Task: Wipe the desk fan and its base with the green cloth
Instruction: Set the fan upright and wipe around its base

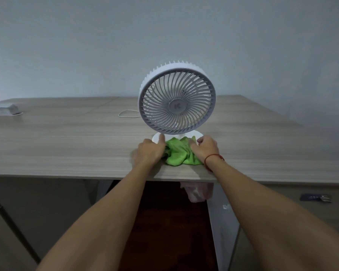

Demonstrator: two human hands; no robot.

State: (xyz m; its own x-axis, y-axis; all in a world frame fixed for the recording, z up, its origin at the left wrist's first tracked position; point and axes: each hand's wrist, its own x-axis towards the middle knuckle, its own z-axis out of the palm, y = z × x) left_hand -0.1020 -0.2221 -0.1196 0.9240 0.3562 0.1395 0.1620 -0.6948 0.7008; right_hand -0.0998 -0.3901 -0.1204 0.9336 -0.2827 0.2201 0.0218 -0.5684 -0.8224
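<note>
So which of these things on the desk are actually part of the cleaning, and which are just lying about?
Part of the job:
desk fan
fan base
green cloth
left hand
right hand

Just lying about:
white cord
grey packet
plastic bag

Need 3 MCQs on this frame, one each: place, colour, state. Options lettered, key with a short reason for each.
1. Where does the green cloth lie?
A. draped over the fan's grille
B. on the desk by the fan's base, between both hands
C. on the floor

2. What colour is the band on the right wrist?
A. red
B. blue
C. black

3. What is the left hand doing?
A. hanging off the desk edge
B. gripping the top of the fan
C. resting at the base, a finger on it

Key: 1 B, the cloth is bunched on the desk against the white base of the desk fan, left hand on one side and right hand on the other. 2 A, the wrist band is red. 3 C, a finger touches the base rim.
</note>
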